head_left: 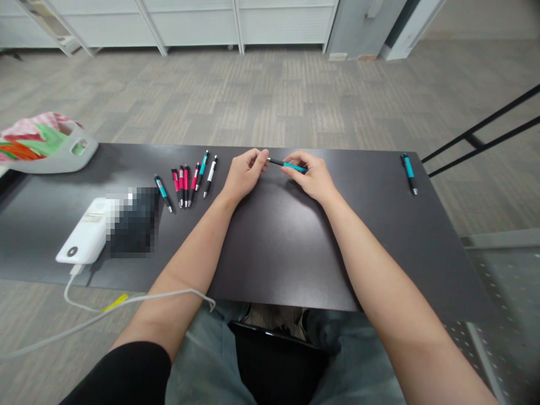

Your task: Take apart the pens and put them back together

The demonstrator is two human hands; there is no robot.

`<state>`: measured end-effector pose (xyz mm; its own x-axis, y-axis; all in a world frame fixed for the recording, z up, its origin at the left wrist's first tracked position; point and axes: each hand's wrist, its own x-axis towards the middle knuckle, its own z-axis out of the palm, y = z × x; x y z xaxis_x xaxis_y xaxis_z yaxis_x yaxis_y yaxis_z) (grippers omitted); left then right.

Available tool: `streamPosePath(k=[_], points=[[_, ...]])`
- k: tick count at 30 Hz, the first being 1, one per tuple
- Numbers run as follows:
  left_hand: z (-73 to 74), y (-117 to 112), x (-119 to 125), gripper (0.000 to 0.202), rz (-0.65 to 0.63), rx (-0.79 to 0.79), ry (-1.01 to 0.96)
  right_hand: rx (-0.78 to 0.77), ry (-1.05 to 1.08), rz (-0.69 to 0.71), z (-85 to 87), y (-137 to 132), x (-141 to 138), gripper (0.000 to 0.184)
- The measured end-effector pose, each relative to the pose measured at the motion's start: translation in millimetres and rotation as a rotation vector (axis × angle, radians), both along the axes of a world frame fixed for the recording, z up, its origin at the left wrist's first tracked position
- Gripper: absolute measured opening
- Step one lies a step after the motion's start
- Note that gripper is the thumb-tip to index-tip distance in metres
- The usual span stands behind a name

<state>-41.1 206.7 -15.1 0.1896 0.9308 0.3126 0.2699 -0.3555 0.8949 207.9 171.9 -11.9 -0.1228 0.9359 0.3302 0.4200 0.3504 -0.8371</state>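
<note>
My two hands meet over the far middle of a dark table (pixel 274 242), both gripping one teal and black pen (pixel 289 165) that lies level between them. My left hand (pixel 244 173) pinches its black tip end with curled fingers. My right hand (pixel 311 176) wraps round the teal barrel. To the left lies a row of several pens (pixel 188 181), red, teal and white, side by side. A single teal pen (pixel 409 172) rests alone near the table's far right corner.
A white power bank (pixel 86 232) with a white cable (pixel 126 304) sits at the table's left, beside a blurred dark object (pixel 133 222). A grey tray with colourful cloth (pixel 46 143) overhangs the far left corner. Black rails (pixel 481 135) stand to the right.
</note>
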Motion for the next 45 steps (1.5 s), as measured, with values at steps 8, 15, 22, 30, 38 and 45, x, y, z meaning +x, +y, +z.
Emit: streamPosePath(k=[8,15,22,30,38,45], points=[[10.1,-6,2,0.060,0.016,0.068,0.162,-0.001,-0.081,-0.037,4.9,-3,0,0.022],[20.0,-13,10,0.046,0.066,0.047,0.266,-0.057,-0.151,-0.028,11.2,-6,1,0.033],[16.4,-13,8,0.041,0.044,0.112,0.265,-0.111,-0.148,-0.005,13.6,-7,3,0.040],[12.4,-9,10,0.030,0.055,0.075,0.195,-0.051,-0.073,-0.056,3.6,-3,3,0.021],[6.7,-8,8,0.028,0.078,-0.019,0.143,-0.039,0.091,-0.128,3.9,-1,5,0.042],[10.6,-9,4,0.026,0.042,-0.076,0.226,-0.007,0.342,-0.590,29.3,-10,64,0.067]])
